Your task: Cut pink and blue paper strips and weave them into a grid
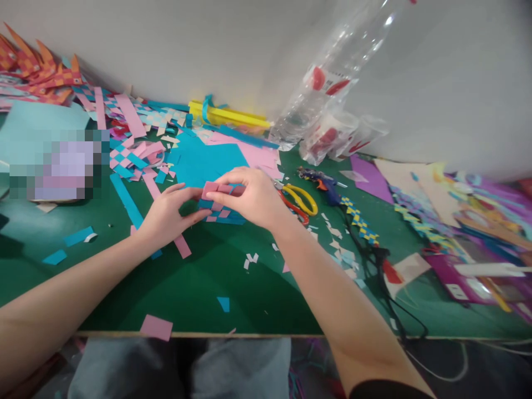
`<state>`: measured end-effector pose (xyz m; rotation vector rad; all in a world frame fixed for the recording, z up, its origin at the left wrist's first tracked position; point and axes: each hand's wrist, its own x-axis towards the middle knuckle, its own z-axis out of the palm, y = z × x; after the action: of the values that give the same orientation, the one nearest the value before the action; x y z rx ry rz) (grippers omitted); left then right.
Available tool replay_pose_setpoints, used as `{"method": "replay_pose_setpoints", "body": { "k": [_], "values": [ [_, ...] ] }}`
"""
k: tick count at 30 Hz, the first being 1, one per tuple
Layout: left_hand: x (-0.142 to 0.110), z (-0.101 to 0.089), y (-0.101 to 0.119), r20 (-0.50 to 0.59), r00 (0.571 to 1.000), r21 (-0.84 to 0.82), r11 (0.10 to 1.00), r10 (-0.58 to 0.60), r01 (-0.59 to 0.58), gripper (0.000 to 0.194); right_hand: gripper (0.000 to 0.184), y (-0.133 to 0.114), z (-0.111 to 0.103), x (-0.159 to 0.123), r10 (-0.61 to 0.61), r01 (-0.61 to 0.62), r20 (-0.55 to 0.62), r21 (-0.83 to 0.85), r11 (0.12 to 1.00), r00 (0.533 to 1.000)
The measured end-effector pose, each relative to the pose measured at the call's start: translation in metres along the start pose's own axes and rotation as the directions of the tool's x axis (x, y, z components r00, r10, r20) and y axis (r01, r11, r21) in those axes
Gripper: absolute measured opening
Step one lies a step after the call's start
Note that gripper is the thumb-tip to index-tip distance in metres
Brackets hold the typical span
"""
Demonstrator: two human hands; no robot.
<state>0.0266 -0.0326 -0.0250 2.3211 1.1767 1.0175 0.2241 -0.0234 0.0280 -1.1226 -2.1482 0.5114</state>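
Observation:
Between my two hands is a small woven piece of pink and blue paper strips, held just above the green table. My left hand pinches its left edge between thumb and fingers. From above and the right, my right hand grips the upper side, with a pink strip under its thumb. My fingers cover part of the weave. Behind it lies a blue sheet. A long pink strip and a blue strip lie by my left hand.
Scissors with yellow handles and a hot glue gun lie to the right, its cord trailing to the table's front edge. Wrapped plastic cups stand behind. Paper scraps dot the green table. Orange woven paper figures are piled back left.

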Motion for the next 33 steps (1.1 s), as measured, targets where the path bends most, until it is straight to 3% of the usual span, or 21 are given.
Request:
{"method": "replay_pose_setpoints", "body": {
  "k": [5,13,21,29,33],
  "values": [
    [0.001,-0.005,0.003,0.005,0.995,-0.086,0.991,-0.098,0.099,0.030,0.009,-0.003,0.001,0.009,-0.033,0.036,0.071,-0.046,0.998,0.997],
    [-0.001,0.000,-0.005,0.028,0.984,-0.045,0.983,-0.176,0.177,0.041,0.011,-0.002,0.002,0.003,-0.085,0.088,0.043,-0.080,0.993,0.995],
    [0.002,0.000,-0.003,0.063,0.984,-0.037,0.985,-0.168,0.170,0.040,0.013,0.003,0.004,0.002,-0.175,0.174,-0.010,-0.082,0.981,0.985],
    [0.004,0.001,-0.005,0.040,0.987,-0.161,0.974,-0.156,0.160,0.035,0.008,0.004,0.000,0.002,-0.215,0.209,-0.110,-0.060,0.976,0.970],
    [0.002,0.004,-0.009,0.079,0.984,-0.191,0.966,-0.161,0.174,0.027,0.009,-0.002,0.004,-0.001,-0.215,0.215,-0.150,-0.017,0.977,0.965]
  ]
}}
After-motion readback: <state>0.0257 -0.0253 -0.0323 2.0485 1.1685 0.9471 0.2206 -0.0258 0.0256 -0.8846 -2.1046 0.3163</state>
